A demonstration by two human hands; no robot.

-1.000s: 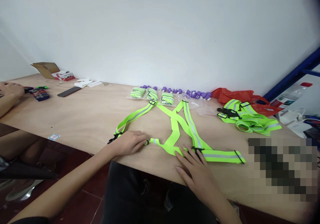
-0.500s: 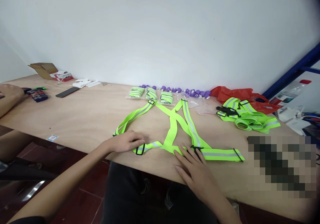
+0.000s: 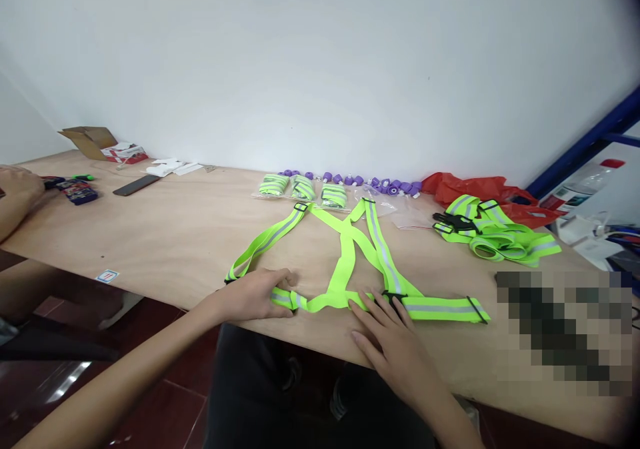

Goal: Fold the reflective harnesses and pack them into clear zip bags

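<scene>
A neon-yellow reflective strap vest (image 3: 350, 262) lies spread out on the wooden table (image 3: 175, 235) in front of me. My left hand (image 3: 253, 293) is closed on the vest's waist strap at its left end, near the table's front edge. My right hand (image 3: 387, 335) lies flat with fingers spread, pressing the strap by a black buckle (image 3: 393, 295). The belt's right end (image 3: 445, 309) stretches out past my right hand.
Three bagged vests (image 3: 303, 189) and purple pieces (image 3: 380, 185) line the wall. A pile of loose vests (image 3: 495, 235) and a red bag (image 3: 475, 189) lie at right. Another person's hand (image 3: 15, 192) rests at far left, near a phone (image 3: 136, 184) and a cardboard box (image 3: 93, 139).
My left hand has pulled the left waist strap towards the front edge and straightened it in line with the right part. My right hand has stayed put.
</scene>
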